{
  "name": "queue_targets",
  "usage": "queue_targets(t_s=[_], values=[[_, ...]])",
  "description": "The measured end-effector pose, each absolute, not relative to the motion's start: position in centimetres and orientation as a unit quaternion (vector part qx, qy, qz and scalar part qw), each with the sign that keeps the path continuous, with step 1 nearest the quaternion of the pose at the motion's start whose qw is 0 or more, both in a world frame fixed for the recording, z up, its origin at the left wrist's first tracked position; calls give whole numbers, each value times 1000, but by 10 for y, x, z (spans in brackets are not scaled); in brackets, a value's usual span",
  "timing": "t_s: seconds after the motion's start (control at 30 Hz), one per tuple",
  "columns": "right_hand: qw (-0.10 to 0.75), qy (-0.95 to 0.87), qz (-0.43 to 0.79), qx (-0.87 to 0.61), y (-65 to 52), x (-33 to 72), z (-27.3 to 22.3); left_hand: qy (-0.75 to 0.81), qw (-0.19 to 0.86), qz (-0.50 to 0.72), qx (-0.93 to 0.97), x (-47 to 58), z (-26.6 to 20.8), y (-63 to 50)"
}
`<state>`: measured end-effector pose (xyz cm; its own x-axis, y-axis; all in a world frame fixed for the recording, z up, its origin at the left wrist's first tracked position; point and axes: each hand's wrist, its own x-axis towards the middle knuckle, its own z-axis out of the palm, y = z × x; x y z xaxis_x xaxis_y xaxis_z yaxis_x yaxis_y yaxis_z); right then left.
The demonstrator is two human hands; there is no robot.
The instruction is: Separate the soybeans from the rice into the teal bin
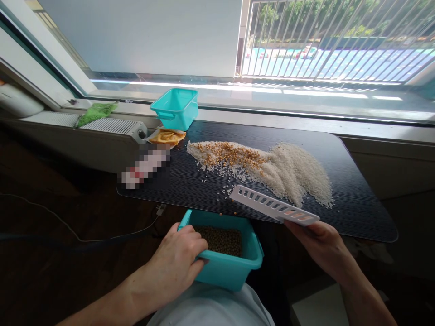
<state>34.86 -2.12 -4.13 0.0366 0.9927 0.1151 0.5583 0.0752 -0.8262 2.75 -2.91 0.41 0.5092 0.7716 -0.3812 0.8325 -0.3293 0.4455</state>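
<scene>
My left hand (186, 246) is closed over the left rim of a teal plastic bin (226, 267). Small round olive-brown pellets (220, 240) lie inside it, and the bin stands at the table's front edge against my body. In my right hand (322, 240) is a flat white slotted plastic strip (272, 204), gripped at its right end. The strip reaches left along the front edge, just short of a heap of white granules (295, 170). Yellow-orange pellets (231, 154) are spread over the heap's left part. A few loose grains lie near the strip's left tip.
The dark table (356, 199) has a rounded right corner. At its back left are a second teal bin (176, 108) and a folded yellow cloth (168, 136). A blurred-out item (144, 170) lies at the left edge. Behind are a radiator (115, 127) with a green cloth (97, 112) and a window.
</scene>
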Motion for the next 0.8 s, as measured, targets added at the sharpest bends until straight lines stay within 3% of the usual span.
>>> queue_targets(t_s=[0.43, 0.8], values=[[325, -708, 331, -532, -38, 330, -28, 499, 323, -51, 802, 27, 6, -29], [356, -735, 216, -536, 13, 312, -61, 509, 321, -29, 798, 14, -9, -32]])
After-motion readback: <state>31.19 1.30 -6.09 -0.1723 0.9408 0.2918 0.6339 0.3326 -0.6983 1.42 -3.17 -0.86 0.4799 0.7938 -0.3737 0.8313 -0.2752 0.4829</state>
